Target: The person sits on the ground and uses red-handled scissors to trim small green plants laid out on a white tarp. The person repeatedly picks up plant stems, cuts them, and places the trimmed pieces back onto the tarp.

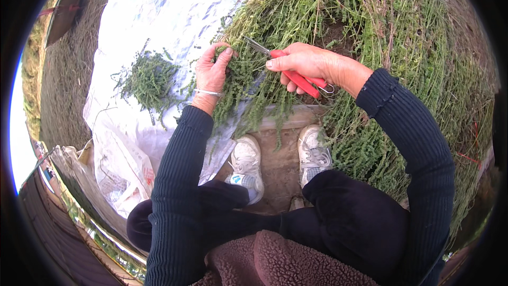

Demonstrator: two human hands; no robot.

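My left hand (211,71) pinches thin green plant stems between its thumb and fingers, at the left edge of a large heap of cut leafy plants (274,16). In my right hand (309,61) is a pair of red-handled pruning snips (302,83). Their narrow metal blades point up and left, a short way from my left hand and above the stems. A wire catch hangs at the handle end. To the left of my left hand, a small pile of green sprigs (151,79) lies on a white plastic sheet (135,20).
My white shoes (246,157) stand on brown ground below the heap. More cut stalks (428,59) spread along the right. A crumpled white plastic bag (123,167) lies at lower left. Beyond the sheet's left side is a dark strip of dry stalks (65,87).
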